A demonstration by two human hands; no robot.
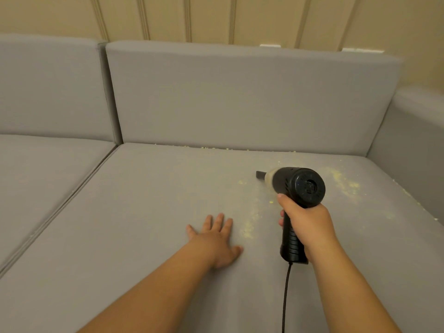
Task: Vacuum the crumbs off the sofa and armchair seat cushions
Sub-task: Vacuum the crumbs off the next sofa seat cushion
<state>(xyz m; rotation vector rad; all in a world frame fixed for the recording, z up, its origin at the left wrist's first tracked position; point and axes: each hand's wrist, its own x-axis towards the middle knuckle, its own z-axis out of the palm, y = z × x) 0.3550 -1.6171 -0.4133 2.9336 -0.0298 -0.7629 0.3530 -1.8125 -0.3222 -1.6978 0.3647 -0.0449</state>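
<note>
Partly done: crumbs (346, 182) left along seat cushion (144, 212) back edge and right corner; right hand (310, 224) clenched round vacuum (298, 186), left hand (216, 239) flat, released.

I see a cream panelled wall (216, 18) with vertical ribbed mouldings (144, 18) behind the seating. Two white fittings (270, 45) sit against it, mostly hidden; I cannot identify them.
</note>
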